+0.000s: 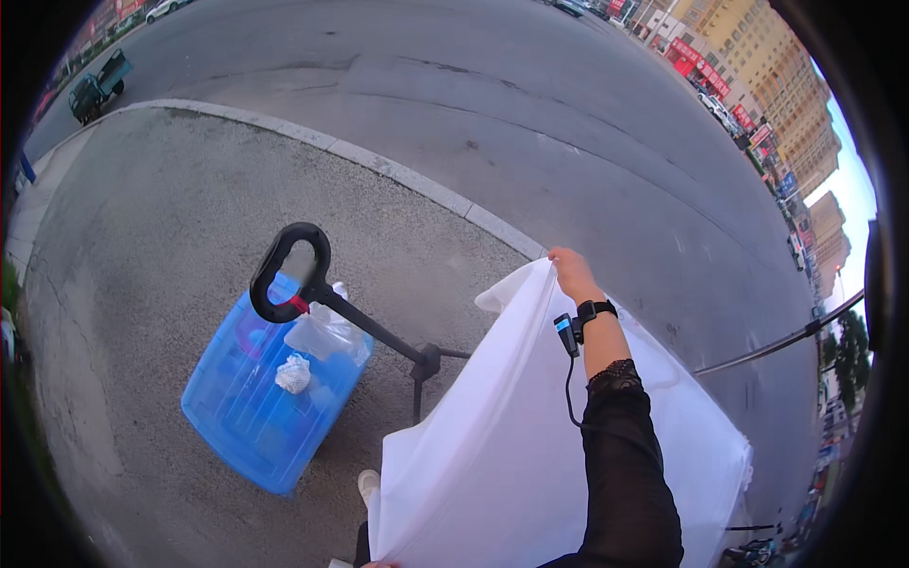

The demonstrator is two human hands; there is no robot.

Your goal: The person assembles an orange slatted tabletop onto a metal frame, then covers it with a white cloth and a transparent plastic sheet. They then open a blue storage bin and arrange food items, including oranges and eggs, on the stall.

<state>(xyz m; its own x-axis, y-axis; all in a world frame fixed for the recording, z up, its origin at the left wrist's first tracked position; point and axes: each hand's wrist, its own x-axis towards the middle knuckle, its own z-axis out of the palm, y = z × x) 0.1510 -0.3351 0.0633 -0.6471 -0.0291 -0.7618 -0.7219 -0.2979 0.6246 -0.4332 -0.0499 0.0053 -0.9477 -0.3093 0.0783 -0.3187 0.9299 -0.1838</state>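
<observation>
My right hand (574,273) pinches the upper edge of a large white cloth (540,440), with the arm stretched forward in a black lace-trimmed sleeve. On that wrist sits a black strap carrying a small device (567,334) with a cable. Only a bit of my left hand (381,565) shows at the bottom rim, its fingers on the near edge of the same cloth; the rest is cut off. Between the two hands the edge runs fairly straight, and the fabric spreads to the right, hiding whatever lies beneath.
Left of the cloth, a blue plastic storage box (263,426) stands on the pavement, bearing a clear plastic bag (330,334) and a crumpled white wad (292,374). A black loop handle (323,263) on a pole rises beside it. A kerb (398,172) borders the road; a metal pole (763,348) curves at right.
</observation>
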